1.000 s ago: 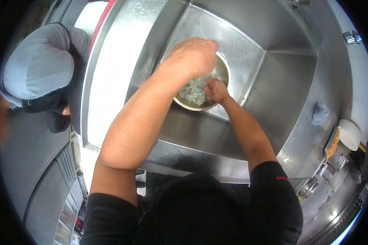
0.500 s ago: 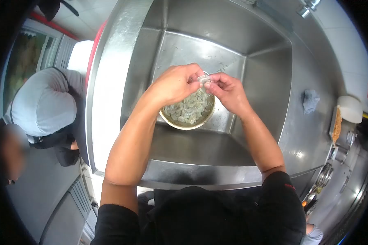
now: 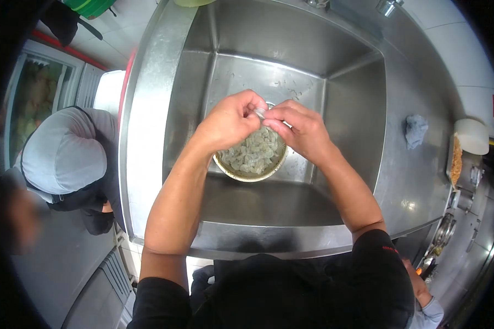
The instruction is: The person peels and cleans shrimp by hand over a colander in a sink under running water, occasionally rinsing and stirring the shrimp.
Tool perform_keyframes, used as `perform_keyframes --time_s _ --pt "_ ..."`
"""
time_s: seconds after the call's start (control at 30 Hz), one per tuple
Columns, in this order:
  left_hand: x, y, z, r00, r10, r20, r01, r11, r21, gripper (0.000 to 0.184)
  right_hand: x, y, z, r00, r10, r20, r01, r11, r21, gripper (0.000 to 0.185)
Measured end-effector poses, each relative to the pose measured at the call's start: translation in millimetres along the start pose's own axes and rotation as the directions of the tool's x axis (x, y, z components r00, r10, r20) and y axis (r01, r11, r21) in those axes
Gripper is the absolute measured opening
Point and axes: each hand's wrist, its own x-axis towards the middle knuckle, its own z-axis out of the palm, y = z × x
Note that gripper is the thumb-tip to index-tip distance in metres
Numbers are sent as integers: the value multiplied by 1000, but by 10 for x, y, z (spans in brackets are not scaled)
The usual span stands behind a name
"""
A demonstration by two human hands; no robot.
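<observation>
Over bowl in sink, both hands pinching pale piece, cloth, tub at right

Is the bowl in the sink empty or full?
Not empty: pale pieces lie in the bowl. Whether it is full I cannot tell, as the left hand and right hand hide its far side.

Smooth metal forms the sink, softly glossy, its ledge shinier at ten o'clock. The central bowl looks metallic; the pieces inside are translucent, wet-looking. At three o'clock, a rumpled matt cloth and a smooth, plastic-looking tub. At six, a matt fabric shirt; at nine, a co-worker's matt cloth top.
</observation>
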Motion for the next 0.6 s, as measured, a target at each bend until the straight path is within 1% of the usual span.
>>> perform_keyframes --time_s 0.07,0.17,0.27,0.3,0.4,0.5,0.6 --pt "-15 51 5 1000 -20 -16 17 981 -192 23 34 -41 -24 1000 4 -13 -4 999 -33 16" --pt "21 44 -72 1000 -28 5 28 956 -292 22 65 -80 -68 1000 23 -17 -24 997 -69 11" --pt "13 67 -93 1000 2 -10 -7 837 -547 20 23 -81 -98 997 72 11 -70 992 -102 11" --pt "10 77 -94 1000 -18 -15 6 832 -555 19 -7 -69 -104 995 92 25 -88 990 -114 11" --pt "8 116 -94 996 -85 -38 46 807 -589 15 -107 -13 -130 977 210 42 -207 976 -69 9" --pt "14 157 -82 986 -152 -74 71 770 -634 12 -154 -1 -124 976 205 -80 -203 979 27 9" --pt "11 173 -67 978 -185 -95 81 761 -644 11 -79 -106 -101 974 140 -180 -134 990 48 11"
